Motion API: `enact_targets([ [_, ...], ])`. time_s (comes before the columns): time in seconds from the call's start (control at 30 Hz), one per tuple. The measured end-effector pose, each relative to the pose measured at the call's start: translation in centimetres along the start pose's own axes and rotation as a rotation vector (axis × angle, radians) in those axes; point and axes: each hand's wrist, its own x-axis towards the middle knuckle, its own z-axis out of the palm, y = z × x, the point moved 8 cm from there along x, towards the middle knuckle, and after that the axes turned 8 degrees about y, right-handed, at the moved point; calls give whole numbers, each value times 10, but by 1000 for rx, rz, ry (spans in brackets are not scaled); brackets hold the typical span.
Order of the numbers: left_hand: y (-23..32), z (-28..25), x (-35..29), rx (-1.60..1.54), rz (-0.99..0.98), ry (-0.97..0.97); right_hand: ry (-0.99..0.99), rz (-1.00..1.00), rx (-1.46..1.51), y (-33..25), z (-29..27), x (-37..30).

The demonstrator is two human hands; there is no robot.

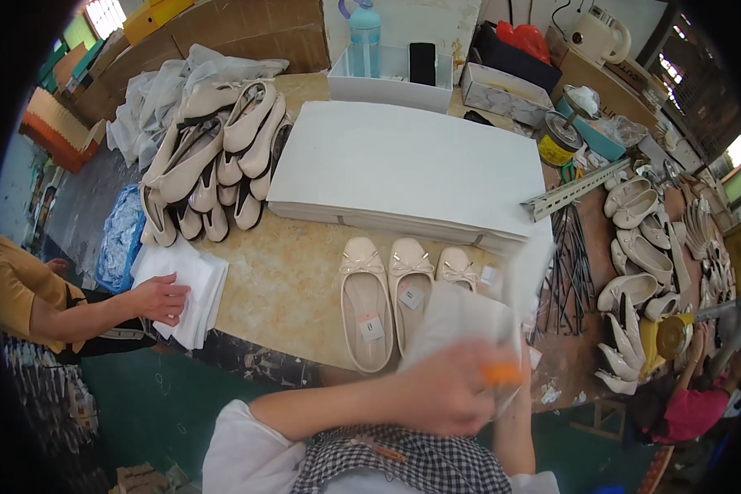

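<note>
The cream flats point(365, 309) lie just beyond the nearer left hand point(449, 391), toes pointing away from the wearer, and through the blur I can't tell whether it or the mostly hidden right hand grips the white sheet point(463, 317).

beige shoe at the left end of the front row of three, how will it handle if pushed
The beige shoe looks likely to be light, with thin, low sides and an open top. Sitting sole-down, it should probably slide rather than tip. Its shiny toe may feel slippery.
</note>
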Motion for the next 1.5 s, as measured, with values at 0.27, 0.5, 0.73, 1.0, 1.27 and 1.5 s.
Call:
enact_targets([
  [0.27, -48, -18, -63, -100, -723, 101, -157, -805, -1285, -43, 100, -34],
  [0.5, -85, 31, -78, -15, -739, -365, 71, -261, -622, -45, 47, 69],
  [0.73, -3, 70, -122, 391, -246, -516, -180, -1077, -2107, 42, 91, 72],
  [1.0, -6, 80, -126, 450, -208, -641, -219, -1014, -1930, 3, 112, 85],
  [1.27, -115, 40, 12, 464, -422, -706, -54, -1161, -1713, -24, 101, 63],
  [1.5, -229, 1, 62, 740, -268, 49, -57, -848, -1591, -35, 44, -2],
])
